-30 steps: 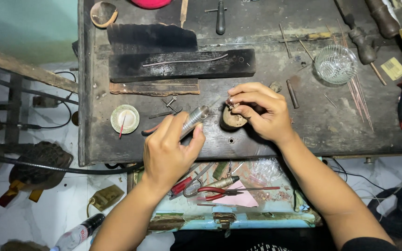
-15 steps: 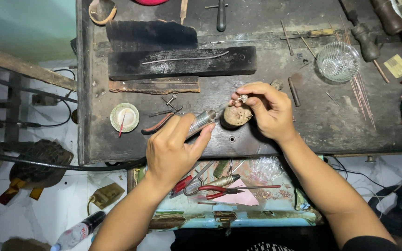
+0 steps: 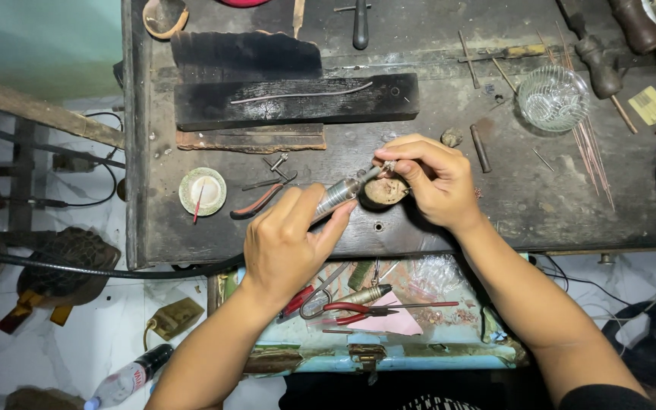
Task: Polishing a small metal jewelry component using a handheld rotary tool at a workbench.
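Your left hand (image 3: 286, 247) is clamped on a metal handpiece (image 3: 337, 195), its tip meeting your right hand (image 3: 434, 178). That hand's fingers close on a small piece, mostly hidden, over a round block (image 3: 385, 191) on the desk (image 3: 540, 205).

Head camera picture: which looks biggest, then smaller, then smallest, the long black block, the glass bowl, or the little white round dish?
1. long black block, by far the largest.
2. glass bowl.
3. little white round dish, only slightly smaller than the bowl, so that pair is close.
All three lie on the same workbench, so nearness hardly skews it.
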